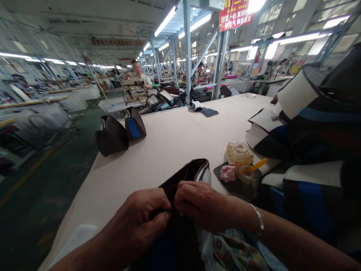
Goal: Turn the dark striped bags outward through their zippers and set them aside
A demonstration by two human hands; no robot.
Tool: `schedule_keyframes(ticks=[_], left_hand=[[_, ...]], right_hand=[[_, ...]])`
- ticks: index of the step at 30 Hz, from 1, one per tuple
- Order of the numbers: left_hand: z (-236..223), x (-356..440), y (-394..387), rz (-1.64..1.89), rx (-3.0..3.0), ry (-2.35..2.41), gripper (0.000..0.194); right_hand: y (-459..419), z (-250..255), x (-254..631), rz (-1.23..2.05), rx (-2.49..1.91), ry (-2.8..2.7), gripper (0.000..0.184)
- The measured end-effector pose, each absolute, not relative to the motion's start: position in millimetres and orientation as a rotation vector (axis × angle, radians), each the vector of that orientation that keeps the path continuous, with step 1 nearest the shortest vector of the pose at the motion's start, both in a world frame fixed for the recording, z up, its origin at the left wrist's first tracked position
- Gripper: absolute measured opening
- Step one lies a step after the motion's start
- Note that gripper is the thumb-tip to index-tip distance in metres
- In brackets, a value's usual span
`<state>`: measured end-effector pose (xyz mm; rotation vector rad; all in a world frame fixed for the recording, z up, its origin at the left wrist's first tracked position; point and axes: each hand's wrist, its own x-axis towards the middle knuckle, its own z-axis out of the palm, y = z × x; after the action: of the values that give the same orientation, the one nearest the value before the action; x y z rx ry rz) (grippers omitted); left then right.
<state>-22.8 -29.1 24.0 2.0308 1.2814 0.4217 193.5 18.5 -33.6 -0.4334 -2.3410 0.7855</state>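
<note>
My left hand (149, 216) and right hand (201, 205) pinch close together on a dark bag (184, 244), its mouth (183, 176) gaping beyond my grip, a blue panel (163, 248) below.

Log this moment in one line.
left hand: pinching dark bag at rim | right hand: pinching alongside | pink wad: on dark board, right of bag

Bag (184, 241) at near side of table (169, 139). Two other bags (111, 137) at its left edge; scraps (210, 112) near far edge; tub (244, 175) on board (248, 194) to right, piled bags (316, 205) farther right.
</note>
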Motion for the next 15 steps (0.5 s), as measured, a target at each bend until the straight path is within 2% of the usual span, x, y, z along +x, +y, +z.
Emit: schedule_keyframes(ticks=[3,5,7,11,15], left_hand=[[19,-22,-30,0.465,2.102,1.231,0.019],[16,-22,-30,0.48,2.141,1.23,0.018],[16,-24,-29,0.451,2.134,1.249,0.016],[23,-32,-22,0.237,1.944,1.215,0.01],[23,-39,-16,0.09,1.83,1.082,0.04]], right_hand=[[16,-39,192,0.85,-0.388,-2.25,0.004],[16,-44,188,0.862,-0.364,-2.177,0.01],[17,-48,186,0.82,-0.311,-2.15,0.009],[16,-49,186,0.433,-0.156,-2.283,0.01],[9,-45,190,0.152,-0.081,-2.417,0.015]])
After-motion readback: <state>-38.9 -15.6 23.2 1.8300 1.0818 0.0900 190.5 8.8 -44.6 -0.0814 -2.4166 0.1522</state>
